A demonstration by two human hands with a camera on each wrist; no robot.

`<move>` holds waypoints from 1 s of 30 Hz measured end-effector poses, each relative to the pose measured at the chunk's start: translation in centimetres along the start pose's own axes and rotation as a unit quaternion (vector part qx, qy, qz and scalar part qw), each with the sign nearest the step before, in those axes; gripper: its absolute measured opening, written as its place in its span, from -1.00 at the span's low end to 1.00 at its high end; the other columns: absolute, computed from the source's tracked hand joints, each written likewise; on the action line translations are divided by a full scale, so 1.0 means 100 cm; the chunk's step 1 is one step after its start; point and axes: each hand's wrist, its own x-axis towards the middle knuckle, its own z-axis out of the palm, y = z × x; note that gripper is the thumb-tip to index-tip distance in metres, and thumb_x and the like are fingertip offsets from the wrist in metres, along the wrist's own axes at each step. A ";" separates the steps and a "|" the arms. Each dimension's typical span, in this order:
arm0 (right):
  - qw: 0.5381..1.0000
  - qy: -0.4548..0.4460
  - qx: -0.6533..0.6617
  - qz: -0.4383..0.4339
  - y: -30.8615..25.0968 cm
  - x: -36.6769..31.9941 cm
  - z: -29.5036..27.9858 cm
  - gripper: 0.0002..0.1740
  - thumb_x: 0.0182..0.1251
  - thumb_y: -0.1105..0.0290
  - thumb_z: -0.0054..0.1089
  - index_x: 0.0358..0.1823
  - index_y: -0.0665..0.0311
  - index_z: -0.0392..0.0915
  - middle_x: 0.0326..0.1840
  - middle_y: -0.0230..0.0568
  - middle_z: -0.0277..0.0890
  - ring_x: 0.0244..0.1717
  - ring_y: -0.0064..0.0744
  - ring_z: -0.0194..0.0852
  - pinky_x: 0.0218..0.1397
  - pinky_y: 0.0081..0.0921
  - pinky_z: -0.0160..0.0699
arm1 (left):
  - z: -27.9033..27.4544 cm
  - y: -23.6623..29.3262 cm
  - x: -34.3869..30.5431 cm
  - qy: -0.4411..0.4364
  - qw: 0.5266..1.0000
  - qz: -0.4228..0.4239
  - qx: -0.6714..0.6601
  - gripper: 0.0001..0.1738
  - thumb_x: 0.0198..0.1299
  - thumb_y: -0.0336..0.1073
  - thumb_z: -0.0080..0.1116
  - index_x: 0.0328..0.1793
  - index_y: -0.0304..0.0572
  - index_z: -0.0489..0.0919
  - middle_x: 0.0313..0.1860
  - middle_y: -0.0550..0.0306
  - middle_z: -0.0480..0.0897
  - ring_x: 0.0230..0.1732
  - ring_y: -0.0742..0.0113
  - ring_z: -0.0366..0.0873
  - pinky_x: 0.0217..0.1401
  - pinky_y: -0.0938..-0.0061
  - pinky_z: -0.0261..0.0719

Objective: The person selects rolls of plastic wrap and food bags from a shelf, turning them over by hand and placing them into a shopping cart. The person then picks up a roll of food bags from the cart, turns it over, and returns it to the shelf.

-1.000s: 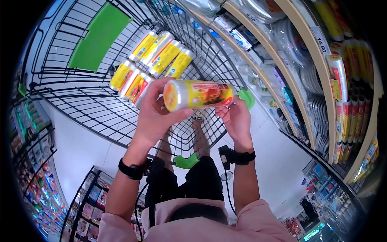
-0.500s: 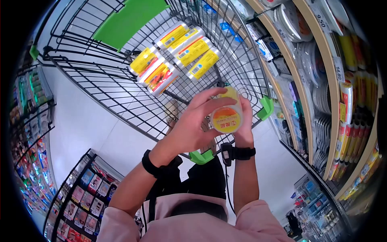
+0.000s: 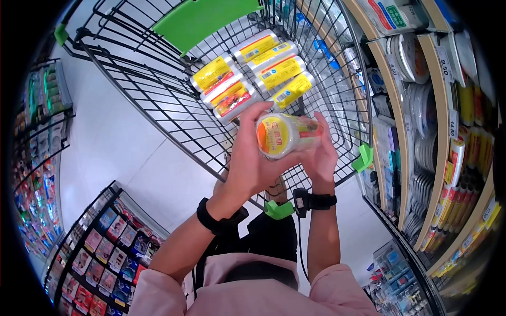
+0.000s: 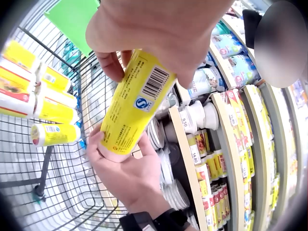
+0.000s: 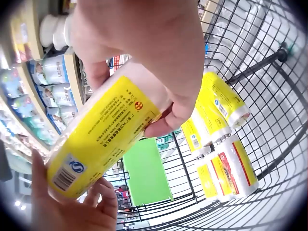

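Both hands hold one plastic-wrapped roll [image 3: 303, 131] over the near end of a shopping cart [image 3: 363, 158]. My left hand [image 3: 246, 152] grips the end with the round orange and yellow label. At the other end, my right hand [image 3: 324, 158] has its fingers curled round the roll. The left wrist view shows the yellow label [image 4: 132, 106] with its barcode and small print. Several similar yellow-labelled rolls [image 3: 287, 73] lie in the cart in two groups, just beyond the hands.
A green panel [image 3: 208, 21] spans the cart's far end. Shelves [image 3: 406, 147] with plates and more rolls run along the right side. A rack of small packets [image 3: 100, 258] stands at the lower left, and white floor [image 3: 118, 142] shows beside the cart.
The roll has swung from lying crosswise to end-on towards the head camera, then partly back, now slanting. Cart and rolls have shifted rightward in the head view. Both hands still hold the roll.
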 end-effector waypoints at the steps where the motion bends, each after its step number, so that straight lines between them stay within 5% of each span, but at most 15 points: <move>1: 1.000 0.018 -0.003 0.014 0.000 0.004 0.003 -0.37 0.66 0.01 -0.16 0.53 0.27 0.15 0.39 0.02 0.40 0.44 -0.10 0.38 0.52 -0.07 0.32 | -0.006 -0.003 0.001 -0.012 0.994 0.065 0.085 0.10 -0.17 -0.45 0.70 0.49 -0.21 0.21 0.23 -0.07 0.51 0.32 0.17 0.55 0.34 0.29 0.57; 5: 0.994 0.071 -0.033 0.077 0.004 0.016 0.000 -0.36 0.69 -0.09 -0.28 0.45 0.31 0.24 0.28 0.04 0.49 0.36 -0.11 0.47 0.47 -0.13 0.41 | -0.014 -0.006 -0.002 -0.079 0.995 0.036 -0.054 0.02 -0.11 -0.38 0.69 0.48 -0.23 0.28 0.34 -0.05 0.50 0.30 0.19 0.56 0.34 0.30 0.56; 11: 0.991 0.062 0.014 0.118 0.011 0.020 0.020 -0.28 0.67 -0.21 -0.37 0.43 0.30 0.26 0.32 0.08 0.44 0.34 -0.04 0.47 0.47 -0.08 0.42 | -0.021 -0.005 -0.002 -0.062 0.992 0.105 0.027 -0.11 -0.13 -0.26 0.72 0.35 -0.20 0.45 0.24 0.03 0.52 0.23 0.21 0.56 0.12 0.40 0.65; 18: 0.980 0.053 0.076 0.179 0.026 0.015 0.037 -0.31 0.67 -0.19 -0.34 0.42 0.25 0.28 0.26 0.04 0.46 0.31 -0.04 0.50 0.33 -0.08 0.59 | -0.019 0.002 -0.004 -0.032 0.997 0.061 0.021 -0.12 -0.14 -0.16 0.73 0.31 -0.20 0.47 0.15 0.04 0.47 0.16 0.20 0.53 -0.01 0.46 0.65; 22: 0.983 0.076 0.042 0.163 0.027 0.015 0.039 -0.34 0.67 -0.16 -0.31 0.41 0.25 0.31 0.27 0.01 0.48 0.30 -0.08 0.51 0.32 -0.11 0.60 | -0.020 0.008 -0.005 -0.016 0.998 0.054 0.036 -0.08 -0.12 -0.16 0.72 0.34 -0.22 0.42 0.10 0.04 0.45 0.09 0.27 0.57 -0.09 0.50 0.66; 25: 0.996 -0.002 -0.064 0.059 0.029 0.001 0.023 -0.40 0.68 -0.09 -0.27 0.39 0.25 0.34 0.31 -0.03 0.49 0.31 -0.11 0.52 0.40 -0.07 0.53 | -0.019 0.007 -0.002 0.001 0.995 0.086 0.050 -0.08 -0.08 -0.22 0.71 0.35 -0.27 0.36 0.08 0.05 0.45 -0.01 0.33 0.63 -0.16 0.56 0.65; 28: 0.983 0.118 0.109 0.092 0.004 -0.003 0.036 -0.44 0.67 -0.03 -0.20 0.39 0.25 0.36 0.33 -0.08 0.49 0.30 -0.13 0.52 0.37 -0.11 0.52 | -0.011 0.004 0.004 0.024 0.995 -0.024 -0.098 -0.16 0.05 -0.19 0.59 0.40 -0.17 0.35 0.06 0.08 0.53 -0.24 0.46 0.55 -0.26 0.54 0.58; 30: 0.989 0.061 0.120 0.059 -0.006 -0.011 0.020 -0.43 0.62 -0.02 -0.14 0.36 0.28 0.41 0.23 -0.07 0.56 0.18 -0.20 0.55 0.24 -0.21 0.52 | -0.007 -0.003 0.009 0.025 0.973 -0.132 -0.190 -0.24 0.21 -0.17 0.47 0.43 -0.15 0.31 0.03 0.14 0.56 -0.37 0.58 0.49 -0.35 0.61 0.49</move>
